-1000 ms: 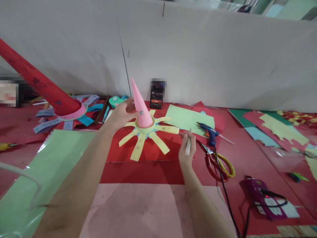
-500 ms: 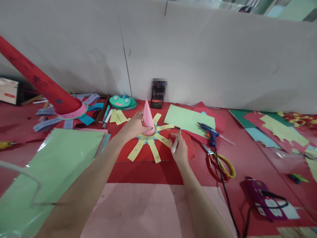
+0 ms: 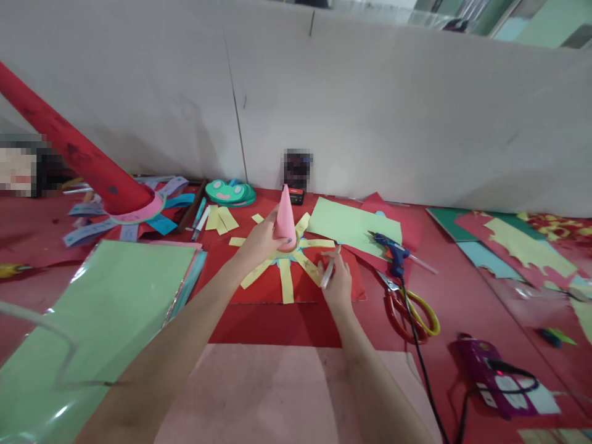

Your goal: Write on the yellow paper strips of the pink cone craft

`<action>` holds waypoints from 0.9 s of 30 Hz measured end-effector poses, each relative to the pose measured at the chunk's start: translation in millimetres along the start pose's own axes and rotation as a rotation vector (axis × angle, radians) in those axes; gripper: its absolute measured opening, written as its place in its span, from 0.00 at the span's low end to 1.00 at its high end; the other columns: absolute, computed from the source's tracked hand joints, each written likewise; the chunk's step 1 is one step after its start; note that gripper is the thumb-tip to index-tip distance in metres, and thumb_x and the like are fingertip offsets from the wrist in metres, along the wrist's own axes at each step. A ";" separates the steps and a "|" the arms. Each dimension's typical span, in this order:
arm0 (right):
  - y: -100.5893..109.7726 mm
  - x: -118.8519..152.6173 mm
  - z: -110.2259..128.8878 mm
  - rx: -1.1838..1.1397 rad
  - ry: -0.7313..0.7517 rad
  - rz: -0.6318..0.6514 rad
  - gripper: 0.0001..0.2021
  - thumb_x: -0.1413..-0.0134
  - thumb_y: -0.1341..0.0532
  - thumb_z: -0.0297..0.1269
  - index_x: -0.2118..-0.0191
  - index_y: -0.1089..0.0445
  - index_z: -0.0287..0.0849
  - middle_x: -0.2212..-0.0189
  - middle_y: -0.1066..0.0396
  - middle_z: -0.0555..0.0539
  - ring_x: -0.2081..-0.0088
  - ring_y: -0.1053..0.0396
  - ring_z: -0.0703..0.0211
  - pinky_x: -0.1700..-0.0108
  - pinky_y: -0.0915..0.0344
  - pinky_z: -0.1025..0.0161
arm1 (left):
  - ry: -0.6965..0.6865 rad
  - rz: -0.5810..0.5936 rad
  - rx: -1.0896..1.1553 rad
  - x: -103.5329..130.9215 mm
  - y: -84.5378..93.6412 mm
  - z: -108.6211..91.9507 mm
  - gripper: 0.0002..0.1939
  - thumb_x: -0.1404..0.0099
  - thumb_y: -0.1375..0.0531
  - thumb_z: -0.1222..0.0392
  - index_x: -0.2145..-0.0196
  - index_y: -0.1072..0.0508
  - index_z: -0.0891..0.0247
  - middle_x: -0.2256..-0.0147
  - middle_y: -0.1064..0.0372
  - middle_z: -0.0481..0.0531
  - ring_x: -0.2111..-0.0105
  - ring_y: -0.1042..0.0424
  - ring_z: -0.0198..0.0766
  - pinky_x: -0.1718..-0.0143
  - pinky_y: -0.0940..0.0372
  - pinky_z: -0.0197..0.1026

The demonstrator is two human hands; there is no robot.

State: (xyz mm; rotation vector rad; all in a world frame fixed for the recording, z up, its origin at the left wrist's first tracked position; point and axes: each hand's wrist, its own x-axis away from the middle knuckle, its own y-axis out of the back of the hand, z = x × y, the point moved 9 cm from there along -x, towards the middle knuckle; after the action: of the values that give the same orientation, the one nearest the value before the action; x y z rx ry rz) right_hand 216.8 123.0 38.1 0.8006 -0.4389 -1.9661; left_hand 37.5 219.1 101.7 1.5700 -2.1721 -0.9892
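Observation:
A pink paper cone (image 3: pixel 285 219) stands point up in the head view, with my left hand (image 3: pixel 260 245) closed round its left side near the base. Around the cone's base spreads a ring of yellow paper strips (image 3: pixel 287 283) over a pale blue piece, like rays; some strips carry dark pen marks. My right hand (image 3: pixel 339 279) grips a whitish pen (image 3: pixel 328 272), held beside the strips at the lower right. Under all this lies a red sheet (image 3: pixel 259 295).
To the right lie a blue glue gun (image 3: pixel 391 248), scissors (image 3: pixel 419 314) and a pale green sheet (image 3: pixel 354 217). A purple box (image 3: pixel 494 376) has a black cable. A tall red cone (image 3: pixel 83 148) and a green sheet stack (image 3: pixel 102 320) are left. A wall (image 3: pixel 393 111) rises behind.
My left hand has shifted the pink cone slightly to the right, and the yellow strips have turned and moved with it. My right hand stays nearly in place with the pen.

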 end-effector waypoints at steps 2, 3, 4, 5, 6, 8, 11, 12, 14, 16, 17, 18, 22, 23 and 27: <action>-0.8 0.2 -0.5 0.006 -0.005 0.013 0.15 0.45 0.47 0.41 0.57 0.31 0.40 0.70 0.28 0.44 0.67 0.37 0.53 0.63 0.38 0.59 | -0.017 -0.066 -0.002 5.0 4.9 1.2 0.40 0.42 0.37 0.64 0.36 0.49 0.58 0.41 0.41 0.60 0.43 0.37 0.49 0.47 0.38 0.48; -1.1 0.2 -0.5 0.007 -0.006 0.018 0.15 0.45 0.47 0.41 0.56 0.31 0.40 0.69 0.27 0.44 0.66 0.37 0.53 0.63 0.38 0.59 | -0.022 -0.118 -0.013 9.6 8.9 2.4 0.40 0.41 0.37 0.61 0.36 0.51 0.58 0.38 0.45 0.61 0.40 0.42 0.49 0.45 0.39 0.49; -1.4 0.3 -0.2 0.008 -0.005 0.023 0.15 0.45 0.47 0.41 0.56 0.31 0.40 0.69 0.27 0.44 0.66 0.37 0.53 0.63 0.38 0.59 | -0.013 -0.177 -0.033 15.9 13.0 4.5 0.39 0.39 0.38 0.59 0.35 0.53 0.58 0.37 0.49 0.62 0.38 0.45 0.50 0.44 0.40 0.50; -2.0 0.3 0.3 0.009 -0.003 0.030 0.15 0.45 0.46 0.41 0.56 0.31 0.41 0.69 0.27 0.44 0.67 0.37 0.53 0.63 0.38 0.59 | -0.004 -0.244 -0.060 24.1 17.5 6.0 0.37 0.36 0.41 0.58 0.35 0.55 0.59 0.36 0.51 0.63 0.37 0.48 0.50 0.43 0.41 0.51; -2.8 0.3 0.9 0.008 -0.002 0.037 0.15 0.45 0.46 0.41 0.56 0.30 0.41 0.70 0.28 0.44 0.67 0.37 0.53 0.64 0.38 0.59 | -0.005 -0.310 -0.102 34.1 21.2 5.7 0.35 0.33 0.44 0.57 0.34 0.56 0.60 0.36 0.52 0.63 0.36 0.50 0.50 0.42 0.42 0.52; -5.2 0.8 2.9 0.002 0.005 0.058 0.14 0.44 0.46 0.42 0.56 0.30 0.41 0.71 0.28 0.45 0.68 0.38 0.53 0.64 0.38 0.59 | -0.076 -0.342 -0.218 55.1 17.9 -3.3 0.33 0.32 0.47 0.59 0.34 0.58 0.62 0.36 0.51 0.65 0.36 0.50 0.50 0.41 0.44 0.54; -9.6 2.2 6.6 0.011 0.023 0.087 0.14 0.43 0.46 0.43 0.56 0.30 0.42 0.75 0.30 0.46 0.68 0.38 0.52 0.66 0.38 0.60 | -0.244 -0.200 -0.371 86.1 -8.4 -22.8 0.30 0.31 0.50 0.61 0.35 0.55 0.63 0.39 0.46 0.65 0.38 0.46 0.50 0.41 0.42 0.54; -10.8 2.9 7.6 0.023 0.032 0.092 0.15 0.42 0.46 0.43 0.55 0.30 0.42 0.76 0.31 0.47 0.68 0.38 0.52 0.66 0.38 0.60 | -0.281 -0.139 -0.420 95.5 -18.8 -27.0 0.28 0.31 0.50 0.62 0.36 0.51 0.63 0.40 0.43 0.64 0.39 0.43 0.50 0.42 0.41 0.54; -13.2 4.2 9.3 0.052 0.056 0.104 0.15 0.42 0.46 0.43 0.55 0.31 0.42 0.77 0.32 0.47 0.68 0.37 0.51 0.66 0.39 0.60 | -0.352 0.006 -0.496 112.2 -41.0 -32.3 0.24 0.32 0.51 0.65 0.39 0.43 0.63 0.42 0.40 0.64 0.42 0.39 0.51 0.44 0.39 0.55; -15.0 5.3 10.2 0.075 0.081 0.113 0.14 0.42 0.45 0.43 0.55 0.31 0.42 0.76 0.30 0.47 0.67 0.37 0.51 0.65 0.39 0.60 | -0.387 0.117 -0.542 125.4 -57.1 -33.3 0.22 0.33 0.51 0.68 0.41 0.39 0.65 0.42 0.40 0.64 0.42 0.38 0.50 0.45 0.38 0.53; -15.6 5.6 10.6 0.084 0.092 0.117 0.14 0.41 0.45 0.43 0.55 0.31 0.42 0.76 0.30 0.47 0.67 0.37 0.51 0.65 0.39 0.59 | -0.390 0.172 -0.567 130.9 -63.8 -32.3 0.22 0.33 0.51 0.68 0.42 0.38 0.65 0.41 0.41 0.65 0.41 0.40 0.50 0.44 0.40 0.53; -15.9 5.8 10.8 0.092 0.099 0.118 0.14 0.41 0.45 0.43 0.55 0.31 0.42 0.75 0.29 0.47 0.68 0.37 0.51 0.65 0.39 0.59 | -0.405 0.222 -0.594 136.8 -69.5 -32.4 0.22 0.34 0.50 0.68 0.42 0.38 0.65 0.40 0.42 0.64 0.39 0.42 0.50 0.43 0.42 0.54; -15.8 5.9 12.2 0.111 0.109 0.114 0.13 0.41 0.46 0.42 0.55 0.31 0.43 0.74 0.28 0.47 0.70 0.37 0.52 0.64 0.39 0.59 | -0.498 0.378 -0.670 163.8 -84.3 -39.8 0.25 0.36 0.47 0.65 0.41 0.38 0.64 0.36 0.50 0.63 0.37 0.48 0.50 0.41 0.47 0.54; -15.8 5.9 12.4 0.115 0.106 0.111 0.13 0.41 0.46 0.42 0.55 0.31 0.43 0.74 0.28 0.47 0.70 0.37 0.52 0.64 0.39 0.59 | -0.518 0.413 -0.673 170.9 -87.0 -42.1 0.25 0.36 0.47 0.64 0.41 0.37 0.63 0.35 0.51 0.61 0.37 0.46 0.50 0.41 0.46 0.53; -15.8 6.2 13.3 0.134 0.106 0.103 0.13 0.41 0.46 0.42 0.55 0.31 0.43 0.74 0.28 0.47 0.71 0.38 0.53 0.63 0.39 0.58 | -0.582 0.469 -0.650 188.6 -91.4 -49.0 0.29 0.41 0.41 0.60 0.41 0.36 0.63 0.36 0.48 0.60 0.40 0.42 0.52 0.42 0.45 0.54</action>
State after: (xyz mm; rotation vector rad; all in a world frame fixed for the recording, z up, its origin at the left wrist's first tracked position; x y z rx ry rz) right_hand 195.4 125.2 36.2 0.9435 -0.5429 -1.8041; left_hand 62.8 12.7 45.9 0.4833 -2.0476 -1.8738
